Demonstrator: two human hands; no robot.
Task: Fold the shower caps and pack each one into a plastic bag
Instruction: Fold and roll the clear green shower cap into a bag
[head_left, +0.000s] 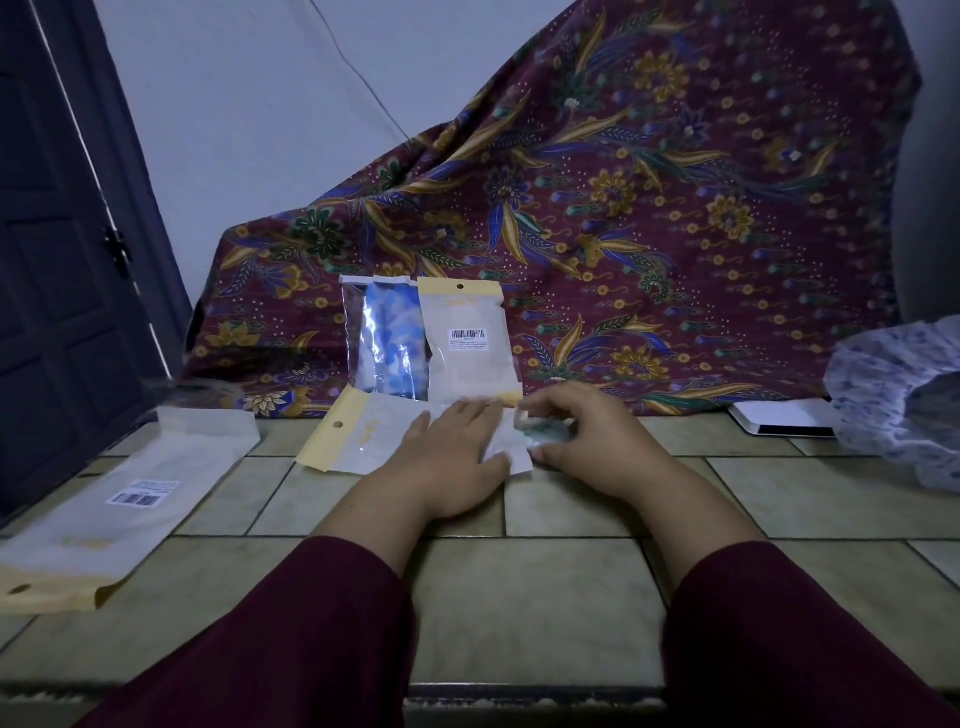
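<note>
Pinching the bag's open end (524, 415) with my right hand (582, 431) while my left hand (452, 457) lies spread flat on the bag (363, 441) on the tiled floor (545, 587), I should, I judge, press outward to flatten the folded cap inside before sealing.

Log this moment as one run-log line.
left hand: flat on plastic bag | right hand: pinching bag's end | packed bags: leaning on cloth | loose shower cap: far right
</note>
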